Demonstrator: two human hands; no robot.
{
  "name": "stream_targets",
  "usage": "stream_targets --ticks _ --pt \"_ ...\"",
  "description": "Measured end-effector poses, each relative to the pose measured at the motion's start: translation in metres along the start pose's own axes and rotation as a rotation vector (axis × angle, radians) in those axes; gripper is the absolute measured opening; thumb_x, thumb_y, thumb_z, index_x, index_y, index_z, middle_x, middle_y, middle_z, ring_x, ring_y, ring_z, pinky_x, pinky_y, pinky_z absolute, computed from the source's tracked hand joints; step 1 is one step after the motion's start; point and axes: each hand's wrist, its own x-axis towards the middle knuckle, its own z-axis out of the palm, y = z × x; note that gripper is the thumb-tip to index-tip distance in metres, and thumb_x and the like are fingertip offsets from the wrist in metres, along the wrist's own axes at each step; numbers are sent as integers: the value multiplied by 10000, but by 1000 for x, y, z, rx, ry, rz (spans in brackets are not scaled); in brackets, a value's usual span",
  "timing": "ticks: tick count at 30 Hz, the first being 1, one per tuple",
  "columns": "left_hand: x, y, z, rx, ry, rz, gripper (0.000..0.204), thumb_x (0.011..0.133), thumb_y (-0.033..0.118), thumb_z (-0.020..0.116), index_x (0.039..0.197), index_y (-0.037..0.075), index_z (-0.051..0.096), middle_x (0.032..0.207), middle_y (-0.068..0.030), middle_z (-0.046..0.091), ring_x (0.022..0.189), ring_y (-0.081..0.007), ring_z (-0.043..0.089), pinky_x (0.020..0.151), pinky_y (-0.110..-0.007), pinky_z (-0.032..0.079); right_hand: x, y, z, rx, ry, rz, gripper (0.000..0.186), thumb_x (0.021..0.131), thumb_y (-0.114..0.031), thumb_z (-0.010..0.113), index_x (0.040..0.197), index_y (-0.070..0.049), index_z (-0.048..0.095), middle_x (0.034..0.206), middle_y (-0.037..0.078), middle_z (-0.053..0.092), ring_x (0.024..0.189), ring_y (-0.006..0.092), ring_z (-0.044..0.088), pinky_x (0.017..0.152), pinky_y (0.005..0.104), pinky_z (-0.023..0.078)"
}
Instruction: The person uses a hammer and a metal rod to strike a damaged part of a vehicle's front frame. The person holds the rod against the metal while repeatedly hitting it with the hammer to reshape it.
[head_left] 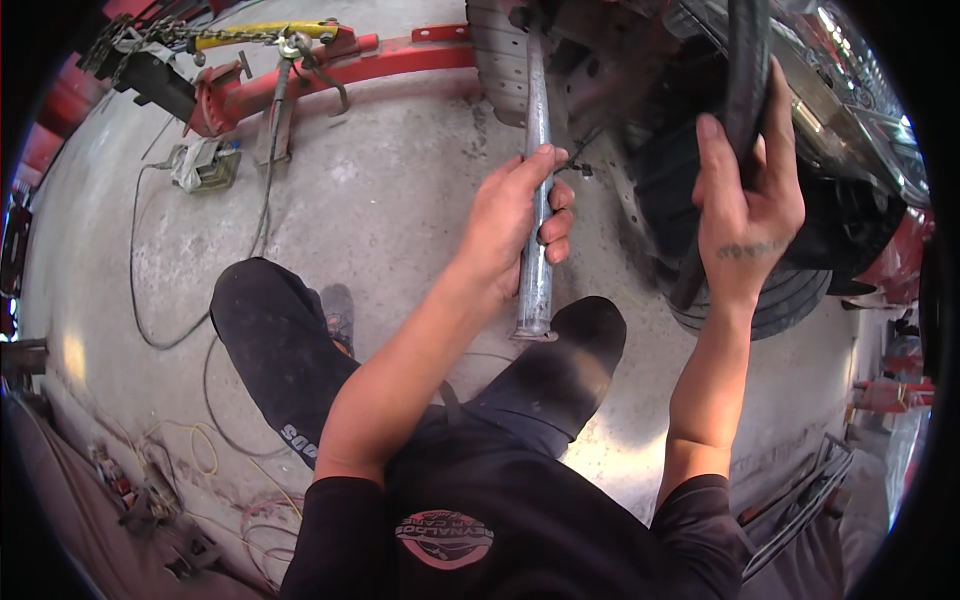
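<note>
A: What is the left hand (510,215) doing

B: It is clamping round the middle of a steel tube (538,110), with the thumb pressing along the top and the fingertips curling over its right side

A: Which way is that tube pointing

B: Its long axis is running almost straight away from the person's body; the flared near end is showing between the knees, close to the right one, and the far end is reaching toward the dark vehicle underside (620,60), though I'm not telling whether they are touching

A: And the right hand (747,225)

B: A thick dark bar (747,90), possibly a hose, is passing between its thumb and fingers, which are standing apart on either side; the palm is facing away, so I cannot tell whether it is closing tightly. That bar is slanting from upper right to lower left, well to the right of the tube, with the right hand being nearer

A: What is lying around them

B: A tire (790,308) is sitting toward the right edge of the concrete floor (390,190), and a red steel beam (400,68) is stretching across its far left corner
</note>
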Motion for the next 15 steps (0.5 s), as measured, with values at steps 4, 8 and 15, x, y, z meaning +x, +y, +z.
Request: stream_targets --ticks 4,8,15 --pt "0 -3 7 -13 7 27 366 1055 326 565 1263 32 499 821 -31 517 523 -81 435 412 -253 375 3 16 13 -215 -162 -16 651 918 -18 670 1532 -113 476 778 130 716 638 154 658 664 308 532" --pt "2 -6 12 135 82 66 377 1057 324 563 1279 27 491 823 -29 514 526 -72 433 406 -249 367 -6 61 14 -376 -502 196 649 885 -127 679 1509 -167 506 686 217 642 621 373 659 657 417 530" --pt "21 -10 3 38 -9 15 364 1065 326 550 1278 42 466 801 -56 514 506 -97 455 403 -267 403 -31 83 17 -159 -380 325 638 902 -148 671 1509 -68 492 757 165 663 511 141 543 556 313 476"
